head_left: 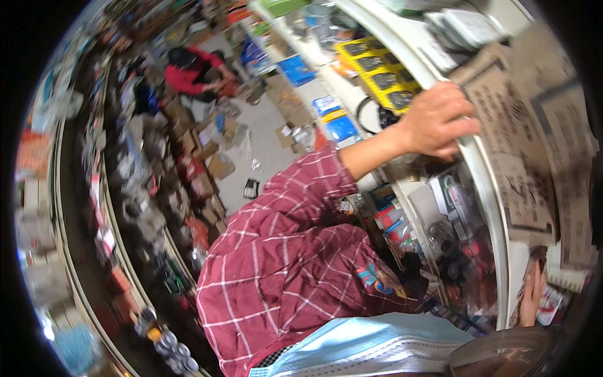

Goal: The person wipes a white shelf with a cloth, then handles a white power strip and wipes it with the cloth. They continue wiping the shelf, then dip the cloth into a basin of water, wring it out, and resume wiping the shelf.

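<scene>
My left hand (441, 119) reaches across from the plaid sleeve, its fingers curled over the white shelf edge (493, 188). Brown cardboard boxes (502, 144) with dark print stand on that shelf, just right of this hand. Low at the right, partly cut off, is my right hand (532, 294); its fingers are stretched out beside the lower edge of the boxes, and whether they press on them is unclear. Below my left hand lies a yellow card of dark packaged items (383, 78), on a lower shelf.
A person in red (195, 75) crouches in the aisle among loose cartons (220, 164) and bags. Packed shelves (135, 207) line the left side. Blue packs (339, 122) sit on the lower shelf. A small black-and-white item (251, 188) lies on the floor.
</scene>
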{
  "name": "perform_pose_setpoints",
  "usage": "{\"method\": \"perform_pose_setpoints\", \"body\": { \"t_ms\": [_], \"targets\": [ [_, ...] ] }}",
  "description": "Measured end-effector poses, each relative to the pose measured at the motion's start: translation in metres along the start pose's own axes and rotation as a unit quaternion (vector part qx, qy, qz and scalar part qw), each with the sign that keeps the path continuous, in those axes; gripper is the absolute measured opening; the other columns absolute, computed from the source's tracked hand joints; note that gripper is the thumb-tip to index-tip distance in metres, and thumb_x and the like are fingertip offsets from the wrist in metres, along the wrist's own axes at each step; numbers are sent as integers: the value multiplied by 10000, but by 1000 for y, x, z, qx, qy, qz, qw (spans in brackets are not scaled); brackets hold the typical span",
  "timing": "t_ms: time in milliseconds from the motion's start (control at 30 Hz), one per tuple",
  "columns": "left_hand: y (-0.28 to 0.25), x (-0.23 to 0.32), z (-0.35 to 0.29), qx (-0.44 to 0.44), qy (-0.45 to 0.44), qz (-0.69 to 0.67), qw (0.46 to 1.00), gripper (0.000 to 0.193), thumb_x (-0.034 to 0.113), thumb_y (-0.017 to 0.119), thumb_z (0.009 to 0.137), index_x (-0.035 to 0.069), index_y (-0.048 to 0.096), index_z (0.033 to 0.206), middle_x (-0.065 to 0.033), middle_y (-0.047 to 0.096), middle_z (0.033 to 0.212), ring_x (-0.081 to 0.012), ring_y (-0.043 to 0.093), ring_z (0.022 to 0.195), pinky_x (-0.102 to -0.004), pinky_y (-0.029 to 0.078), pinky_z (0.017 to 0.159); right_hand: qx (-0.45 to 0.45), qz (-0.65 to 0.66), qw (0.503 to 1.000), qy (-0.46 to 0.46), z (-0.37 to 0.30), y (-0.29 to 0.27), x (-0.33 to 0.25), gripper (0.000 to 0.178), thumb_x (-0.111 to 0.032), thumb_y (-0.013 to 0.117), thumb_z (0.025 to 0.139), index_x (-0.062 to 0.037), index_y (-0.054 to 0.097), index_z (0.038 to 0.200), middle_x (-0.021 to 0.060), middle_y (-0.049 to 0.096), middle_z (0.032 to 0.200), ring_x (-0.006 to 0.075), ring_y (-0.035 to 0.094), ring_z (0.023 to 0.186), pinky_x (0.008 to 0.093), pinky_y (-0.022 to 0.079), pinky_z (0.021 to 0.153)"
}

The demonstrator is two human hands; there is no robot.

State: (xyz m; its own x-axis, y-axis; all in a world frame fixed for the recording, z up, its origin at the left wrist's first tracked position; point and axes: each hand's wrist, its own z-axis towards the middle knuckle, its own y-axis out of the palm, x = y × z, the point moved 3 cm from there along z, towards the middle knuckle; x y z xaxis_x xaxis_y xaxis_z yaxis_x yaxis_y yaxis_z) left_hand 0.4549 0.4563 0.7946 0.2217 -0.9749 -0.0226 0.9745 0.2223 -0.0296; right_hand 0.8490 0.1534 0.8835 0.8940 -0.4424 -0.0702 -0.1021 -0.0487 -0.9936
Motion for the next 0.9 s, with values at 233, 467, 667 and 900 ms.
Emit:
{"method": "perform_pose_setpoints", "body": {
  "t_ms": [233,467,667,900],
  "targets": [
    [-12,4,2,16,-10,41,999,341,179,652,542,177,622,881,-17,547,916,-255,539,893,-428,474,861,-131,154,969,-144,39,2,-70,205,-197,526,938,0,490,983,97,443,1134,212,362,1148,348,192,1074],
    [-8,7,4,12,-20,57,998,354,173,650,530,204,608,880,19,543,912,-224,526,910,-407,461,902,-118,239,950,-164,27,-4,-117,158,-138,601,884,-1,553,947,42,498,983,139,452,918,288,369,854],
    [-5,3,2,43,4,85,995,336,131,655,553,221,603,872,29,544,897,-212,542,865,-377,486,853,-150,263,945,-127,24,-6,-114,247,-87,649,844,5,564,1057,35,535,980,121,488,892,261,398,820],
    [-7,2,1,28,14,84,996,357,124,653,547,228,616,886,16,546,900,-221,553,880,-387,489,850,-163,240,955,-61,-11,-15,-51,425,-60,633,760,19,541,1167,69,553,1151,163,505,1040,308,367,954]
  ]
}}
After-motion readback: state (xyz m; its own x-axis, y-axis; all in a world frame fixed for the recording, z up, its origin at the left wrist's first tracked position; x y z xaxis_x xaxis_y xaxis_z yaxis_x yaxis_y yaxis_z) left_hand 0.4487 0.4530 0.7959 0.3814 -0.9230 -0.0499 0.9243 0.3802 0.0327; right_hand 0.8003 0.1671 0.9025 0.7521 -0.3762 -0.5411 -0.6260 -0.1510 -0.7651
